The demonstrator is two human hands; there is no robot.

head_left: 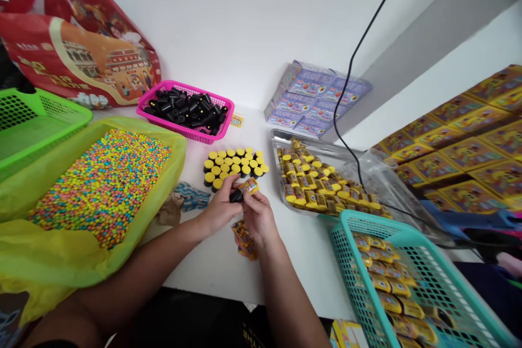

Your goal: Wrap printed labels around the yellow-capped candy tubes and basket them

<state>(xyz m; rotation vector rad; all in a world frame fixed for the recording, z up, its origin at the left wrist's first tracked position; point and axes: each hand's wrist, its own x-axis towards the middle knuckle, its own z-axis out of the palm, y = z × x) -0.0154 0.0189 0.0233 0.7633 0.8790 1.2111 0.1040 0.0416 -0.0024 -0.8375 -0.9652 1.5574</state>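
Note:
My left hand (222, 204) is closed on a small black canister (235, 196). My right hand (261, 218) pinches a yellow printed label (248, 186) against that canister; whether it goes round it is hard to make out. Just beyond both hands stand several black canisters with yellow lids (230, 160), upright in a close group. Beneath my right wrist lies a loose pile of printed labels (244, 239), partly hidden by the hand. A crumpled blue-striped wrapper (191, 197) and a brown cloth-like scrap (169, 212) lie left of my left hand.
A yellow-lined bin of coloured candy balls (101, 185) stands left, near a green basket (61, 109). Behind is a pink basket (226, 125) of black canisters. To the right, a metal tray (279, 138) and a teal basket (346, 261) hold labelled canisters. A black cable (346, 81) hangs over the tray.

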